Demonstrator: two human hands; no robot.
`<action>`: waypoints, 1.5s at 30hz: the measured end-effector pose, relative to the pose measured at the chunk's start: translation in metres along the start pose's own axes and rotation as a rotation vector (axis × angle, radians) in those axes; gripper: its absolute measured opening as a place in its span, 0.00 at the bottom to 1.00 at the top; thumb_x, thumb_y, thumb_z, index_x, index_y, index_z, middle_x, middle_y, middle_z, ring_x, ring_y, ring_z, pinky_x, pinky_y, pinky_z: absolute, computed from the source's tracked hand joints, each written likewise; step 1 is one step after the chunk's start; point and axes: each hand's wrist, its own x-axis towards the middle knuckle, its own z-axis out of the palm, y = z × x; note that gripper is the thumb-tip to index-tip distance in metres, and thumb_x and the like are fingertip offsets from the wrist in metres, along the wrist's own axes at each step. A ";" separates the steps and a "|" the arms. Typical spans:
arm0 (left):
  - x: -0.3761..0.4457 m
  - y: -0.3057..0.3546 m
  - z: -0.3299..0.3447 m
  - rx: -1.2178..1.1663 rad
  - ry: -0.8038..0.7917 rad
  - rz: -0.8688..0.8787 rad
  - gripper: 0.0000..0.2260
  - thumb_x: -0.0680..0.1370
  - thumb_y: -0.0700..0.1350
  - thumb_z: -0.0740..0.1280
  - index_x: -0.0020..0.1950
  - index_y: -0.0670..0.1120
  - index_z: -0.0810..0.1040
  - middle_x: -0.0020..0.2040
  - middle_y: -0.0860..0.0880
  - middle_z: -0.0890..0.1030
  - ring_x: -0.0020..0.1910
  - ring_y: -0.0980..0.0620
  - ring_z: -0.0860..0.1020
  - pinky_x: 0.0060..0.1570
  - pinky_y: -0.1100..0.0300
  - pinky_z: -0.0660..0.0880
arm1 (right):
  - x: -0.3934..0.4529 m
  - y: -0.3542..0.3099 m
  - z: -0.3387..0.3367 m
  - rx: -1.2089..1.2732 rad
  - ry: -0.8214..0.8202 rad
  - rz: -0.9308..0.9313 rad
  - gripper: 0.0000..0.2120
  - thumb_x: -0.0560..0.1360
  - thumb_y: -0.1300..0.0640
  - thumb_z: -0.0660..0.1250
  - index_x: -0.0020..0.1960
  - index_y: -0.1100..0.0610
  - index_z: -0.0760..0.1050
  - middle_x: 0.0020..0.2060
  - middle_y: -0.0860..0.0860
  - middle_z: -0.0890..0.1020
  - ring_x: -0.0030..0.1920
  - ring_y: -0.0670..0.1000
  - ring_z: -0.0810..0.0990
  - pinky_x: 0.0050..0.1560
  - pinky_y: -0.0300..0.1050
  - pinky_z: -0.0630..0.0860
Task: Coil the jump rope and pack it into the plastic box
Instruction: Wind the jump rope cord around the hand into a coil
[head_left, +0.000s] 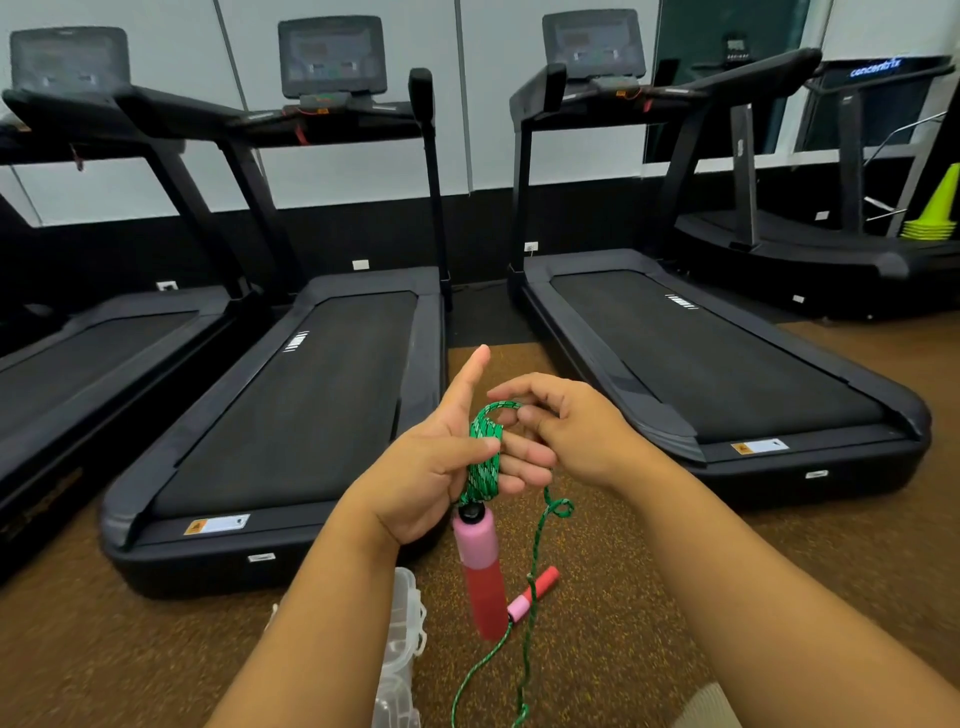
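While left hand (441, 467) holds green jump rope (485, 457) coils wound round fingers, right hand (566, 431) pinches loop; pink handle (480, 566) dangles, second handle (532, 592) on floor; clear plastic box (402, 639) beside, contents unclear.

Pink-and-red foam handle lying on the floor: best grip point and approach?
Grip the pink-and-red foam handle on the floor across its middle, from above. It lies flat and tilted on the brown floor, sides exposed; green braided rope crosses it, so pinch clear of that.

Black treadmills (291, 405) on brown floor (779, 571); yellow cones (935, 213), apparently stacked.
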 end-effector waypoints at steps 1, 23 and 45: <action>0.000 0.000 0.000 -0.021 0.009 0.003 0.37 0.76 0.34 0.60 0.75 0.67 0.56 0.57 0.29 0.77 0.50 0.36 0.79 0.50 0.51 0.79 | 0.000 0.001 0.000 0.022 0.002 0.013 0.14 0.80 0.63 0.59 0.58 0.50 0.79 0.51 0.49 0.83 0.53 0.51 0.82 0.57 0.49 0.79; 0.003 0.020 -0.018 -0.134 0.209 0.193 0.20 0.83 0.55 0.47 0.76 0.67 0.52 0.62 0.32 0.78 0.59 0.36 0.79 0.55 0.53 0.78 | -0.039 0.008 0.041 -0.459 -0.295 -0.125 0.18 0.81 0.53 0.58 0.70 0.46 0.65 0.51 0.52 0.80 0.45 0.50 0.74 0.46 0.44 0.70; 0.002 0.015 -0.026 -0.197 0.447 0.332 0.22 0.83 0.55 0.50 0.78 0.63 0.51 0.76 0.39 0.63 0.68 0.41 0.73 0.68 0.50 0.67 | -0.068 -0.037 0.030 -0.918 -0.192 -0.156 0.06 0.82 0.56 0.55 0.58 0.53 0.65 0.48 0.52 0.75 0.44 0.56 0.78 0.41 0.52 0.76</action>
